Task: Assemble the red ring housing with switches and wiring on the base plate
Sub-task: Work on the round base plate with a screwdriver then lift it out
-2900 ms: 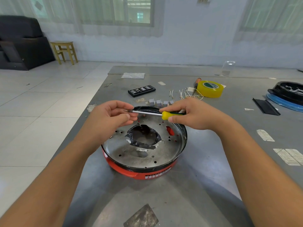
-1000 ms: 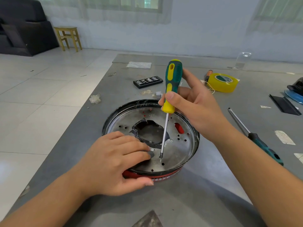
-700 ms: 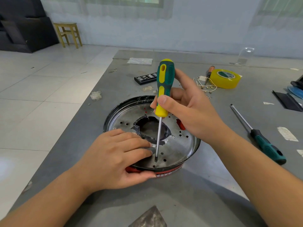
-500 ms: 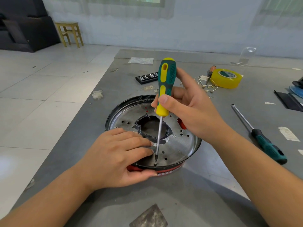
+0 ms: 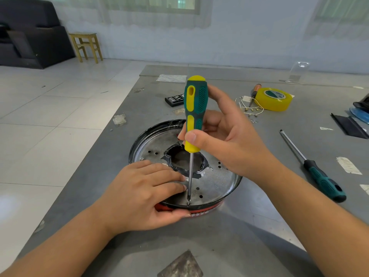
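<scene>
Holding the round housing down w/ the left hand (image 5: pixel 143 194): fingers pretty much flat on the metal plate (image 5: pixel 215 182), thumb hooked under against the red ring (image 5: pixel 199 210) at the near edge. So it's pressing, not really gripping. Whole assembly sits on the grey table (image 5: pixel 229 246), near-left part, plate side up, black rim around it, ragged hole w/ black tape in the middle.

Right hand (image 5: pixel 225 144) is wrapped round the green/yellow screwdriver (image 5: pixel 194 114), thumb on the yellow bottom bit of the handle, fingers curled behind. It's standing almost upright, tip down on a screw (image 5: pixel 188 202) at the near edge of the plate, just beside the left fingertips.

Off to the right, a 2nd screwdriver (image 5: pixel 311 166) lying flat on the table, dark green handle toward me. Further back: roll of yellow tape (image 5: pixel 274 98) w/ some thin white wires (image 5: pixel 250 108) next to it, black bit case (image 5: pixel 174 99) behind the handle. Far right edge has a black strip (image 5: pixel 348 125) and something blue/black, mostly cut off. Way back on the floor, wooden stool (image 5: pixel 86 46) and a dark sofa (image 5: pixel 30 35).
</scene>
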### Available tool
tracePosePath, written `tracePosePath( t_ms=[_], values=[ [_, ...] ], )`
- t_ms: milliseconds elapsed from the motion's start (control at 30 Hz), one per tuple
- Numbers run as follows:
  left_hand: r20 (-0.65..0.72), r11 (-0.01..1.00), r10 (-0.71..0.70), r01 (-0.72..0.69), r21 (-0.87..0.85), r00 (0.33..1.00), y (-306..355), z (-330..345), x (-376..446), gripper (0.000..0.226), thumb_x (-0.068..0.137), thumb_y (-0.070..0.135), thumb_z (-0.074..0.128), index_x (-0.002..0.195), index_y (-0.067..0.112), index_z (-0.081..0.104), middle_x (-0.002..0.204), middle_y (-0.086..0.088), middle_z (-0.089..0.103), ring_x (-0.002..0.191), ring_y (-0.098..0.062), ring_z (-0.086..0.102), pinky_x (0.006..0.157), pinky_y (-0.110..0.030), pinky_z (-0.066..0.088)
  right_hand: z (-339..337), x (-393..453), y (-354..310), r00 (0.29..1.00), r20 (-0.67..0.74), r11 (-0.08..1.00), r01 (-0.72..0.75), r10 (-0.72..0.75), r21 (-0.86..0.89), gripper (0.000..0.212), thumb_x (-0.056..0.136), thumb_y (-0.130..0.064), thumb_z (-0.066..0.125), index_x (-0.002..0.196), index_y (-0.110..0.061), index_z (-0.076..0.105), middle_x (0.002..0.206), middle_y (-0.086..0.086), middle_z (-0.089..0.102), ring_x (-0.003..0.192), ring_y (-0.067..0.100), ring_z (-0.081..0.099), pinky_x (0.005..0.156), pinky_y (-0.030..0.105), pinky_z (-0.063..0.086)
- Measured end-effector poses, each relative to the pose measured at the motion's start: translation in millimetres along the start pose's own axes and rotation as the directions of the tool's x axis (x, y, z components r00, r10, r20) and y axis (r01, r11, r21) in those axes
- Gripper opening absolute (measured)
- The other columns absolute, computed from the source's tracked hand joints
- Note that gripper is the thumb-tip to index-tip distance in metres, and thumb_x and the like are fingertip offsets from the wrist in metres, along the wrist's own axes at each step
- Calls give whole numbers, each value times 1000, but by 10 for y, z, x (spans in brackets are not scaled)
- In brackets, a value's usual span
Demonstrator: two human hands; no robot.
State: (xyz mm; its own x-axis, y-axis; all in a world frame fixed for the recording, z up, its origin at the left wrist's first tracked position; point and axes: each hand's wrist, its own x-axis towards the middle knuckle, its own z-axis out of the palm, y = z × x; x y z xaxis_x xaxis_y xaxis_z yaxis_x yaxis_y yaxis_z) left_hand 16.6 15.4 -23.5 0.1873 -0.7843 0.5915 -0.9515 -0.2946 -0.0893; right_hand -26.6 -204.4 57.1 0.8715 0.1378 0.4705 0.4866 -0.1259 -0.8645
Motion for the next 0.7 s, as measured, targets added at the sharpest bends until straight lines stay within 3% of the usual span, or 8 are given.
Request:
tracePosePath(
  t_ms=[67, 167, 300, 400, 467, 533, 633, 700],
  values=[
    [9, 1000, -4, 4, -4, 1000, 1, -3, 3, 46, 92, 65, 69, 100, 22, 82, 111, 7, 78, 99, -17, 75, 71, -37, 57, 8, -7, -6, 1000, 11, 1000, 14, -14, -22, 67, 86, -21, 77, 138, -40, 39, 101, 20, 70, 90, 54, 61, 79, 64, 55],
    [19, 1000, -8, 8, -22, 1000, 2, -20, 5, 46, 93, 65, 67, 99, 23, 82, 112, 8, 78, 99, -16, 75, 73, -33, 56, 15, -6, -40, 997, 35, 992, 74, -70, -102, 70, 85, -14, 78, 132, -39, 33, 109, 6, 71, 80, 49, 59, 70, 61, 54],
    [51, 998, -8, 11, -56, 999, 7, -39, 23, 44, 92, 65, 69, 98, 23, 81, 111, 10, 78, 96, -15, 74, 71, -33, 55, -1, 5, -153, 985, 72, 958, 170, -157, -232, 104, 84, -1, 77, 154, -41, 12, 120, 6, 66, 59, 27, 57, 58, 42, 54],
    [95, 995, -19, 27, -91, 995, 2, -80, 40, 47, 93, 68, 64, 98, 24, 81, 111, 11, 77, 93, -13, 73, 70, -33, 54, 1, 14, -254, 979, 107, 923, 202, -176, -328, 79, 89, -17, 78, 149, -36, 31, 112, -1, 67, 79, 30, 69, 68, 41, 60],
    [120, 990, -33, 49, -134, 992, -3, -126, 57, 51, 98, 67, 54, 99, 24, 81, 111, 10, 77, 91, -13, 71, 71, -35, 55, -3, 8, -327, 975, 112, 925, 217, -191, -311, 51, 100, -24, 64, 145, -26, 40, 116, -2, 68, 97, 28, 72, 80, 40, 62],
    [142, 984, -42, 66, -168, 989, -6, -176, 86, 51, 103, 61, 46, 101, 24, 81, 112, 10, 77, 92, -13, 71, 72, -37, 57, -16, 3, -400, 982, 99, 949, 181, -160, -259, 39, 105, -18, 48, 144, -19, 47, 124, 2, 68, 106, 32, 71, 88, 49, 61],
    [177, 971, -55, 94, -220, 983, 1, -255, 155, 51, 107, 55, 40, 100, 26, 81, 108, 13, 77, 94, -6, 70, 75, -33, 58, -36, 3, -522, 989, 94, 963, 135, -116, -234, 36, 104, -9, 47, 139, -14, 53, 124, 11, 68, 109, 31, 71, 87, 52, 62],
    [217, 953, -85, 143, -266, 972, -1, -309, 206, 52, 107, 59, 37, 100, 30, 81, 104, 17, 76, 92, 2, 67, 76, -26, 57, -33, 10, -601, 987, 90, 930, 154, -131, -335, 31, 102, -13, 59, 132, -17, 57, 113, 9, 68, 97, 28, 73, 78, 48, 63]
  ],
)
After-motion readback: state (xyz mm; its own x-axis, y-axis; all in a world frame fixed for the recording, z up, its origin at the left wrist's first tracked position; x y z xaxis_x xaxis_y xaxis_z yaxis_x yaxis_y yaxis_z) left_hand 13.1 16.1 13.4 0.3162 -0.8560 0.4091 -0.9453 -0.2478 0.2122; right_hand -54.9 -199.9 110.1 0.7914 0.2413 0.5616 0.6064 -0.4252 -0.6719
